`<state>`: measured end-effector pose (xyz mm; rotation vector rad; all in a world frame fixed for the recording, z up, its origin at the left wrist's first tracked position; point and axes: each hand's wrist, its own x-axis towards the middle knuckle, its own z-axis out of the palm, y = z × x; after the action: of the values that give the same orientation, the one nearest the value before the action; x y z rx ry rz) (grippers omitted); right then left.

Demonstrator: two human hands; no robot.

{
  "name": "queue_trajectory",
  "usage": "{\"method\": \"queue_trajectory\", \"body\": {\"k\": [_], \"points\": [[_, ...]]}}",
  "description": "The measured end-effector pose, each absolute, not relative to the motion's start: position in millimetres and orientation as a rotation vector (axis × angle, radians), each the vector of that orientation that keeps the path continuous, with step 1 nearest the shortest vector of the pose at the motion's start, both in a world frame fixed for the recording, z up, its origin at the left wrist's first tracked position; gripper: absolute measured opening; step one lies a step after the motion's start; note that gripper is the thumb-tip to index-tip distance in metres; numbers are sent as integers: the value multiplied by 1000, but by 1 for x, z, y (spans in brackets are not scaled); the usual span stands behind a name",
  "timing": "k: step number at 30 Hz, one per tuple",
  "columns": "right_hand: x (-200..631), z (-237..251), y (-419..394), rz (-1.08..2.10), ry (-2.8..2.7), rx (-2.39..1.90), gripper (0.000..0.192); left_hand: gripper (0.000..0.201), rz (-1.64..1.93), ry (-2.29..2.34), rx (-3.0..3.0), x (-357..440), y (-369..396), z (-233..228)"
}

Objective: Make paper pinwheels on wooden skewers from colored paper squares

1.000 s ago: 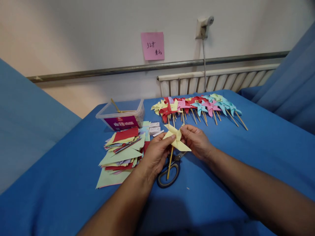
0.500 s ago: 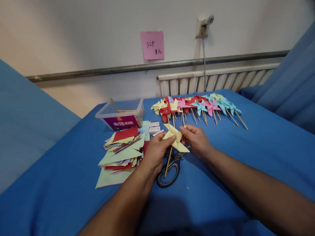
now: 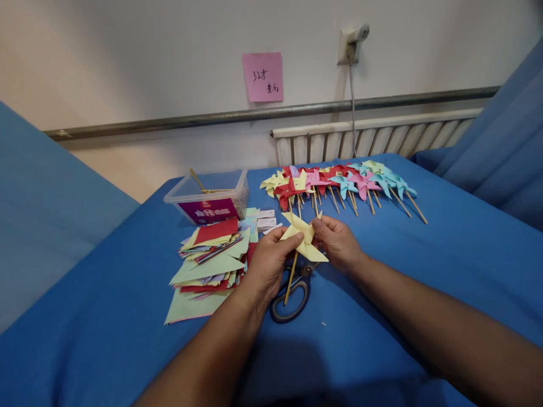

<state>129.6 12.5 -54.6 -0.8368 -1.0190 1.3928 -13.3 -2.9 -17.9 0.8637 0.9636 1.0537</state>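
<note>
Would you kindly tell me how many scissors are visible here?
1: the scissors lie on the blue cloth beneath both hands, blades partly hidden.

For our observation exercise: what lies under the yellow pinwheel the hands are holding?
Under the yellow pinwheel, scissors lie on the blue cloth; their dark handles show, while the blades are mostly covered by paper and hands.

Soft even indoor light, sharp centre, edges bowed by wide-angle lens.

Matt yellow paper pinwheel (image 3: pixel 304 239) on a thin wooden stick (image 3: pixel 291 280); matt blue cloth (image 3: pixel 424 265); clear glossy plastic box (image 3: pixel 208 195).
</note>
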Motion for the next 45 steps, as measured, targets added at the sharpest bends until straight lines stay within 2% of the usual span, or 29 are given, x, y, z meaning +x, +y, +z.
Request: {"method": "queue_trajectory", "body": {"k": [7,10,15,20,25,27,31,35,40,45], "points": [[133,-43,11,1066,-1100,-888,24,35,1085,1107,988,-15,-2,-19],[131,-44,10,1004,-1182,-930,15,35,1099,1135,1016,-14,-4,-18],[131,-44,10,932,-1248,-929,12,32,1063,1069,985,-12,-4,-20],[132,-43,6,922,-1315,-930,18,30,1051,1005,883,-12,-3,-19],[128,-45,-4,850,-1562,-907,71,26,1125,1000,828,-15,-3,-14],[126,-47,-6,735,-1679,-929,82,24,1138,988,825,-15,-3,-13],[125,-49,-6,542,-1776,-988,72,20,1141,981,785,-15,-4,-13],[126,-49,-5,482,-1792,-1013,60,17,1155,1006,708,-14,-4,-12],[125,-47,-8,451,-1834,-1030,69,18,1147,1003,674,-13,-5,-10],[123,-47,-9,449,-1773,-1012,62,16,1161,956,657,-12,-5,-11]]}}
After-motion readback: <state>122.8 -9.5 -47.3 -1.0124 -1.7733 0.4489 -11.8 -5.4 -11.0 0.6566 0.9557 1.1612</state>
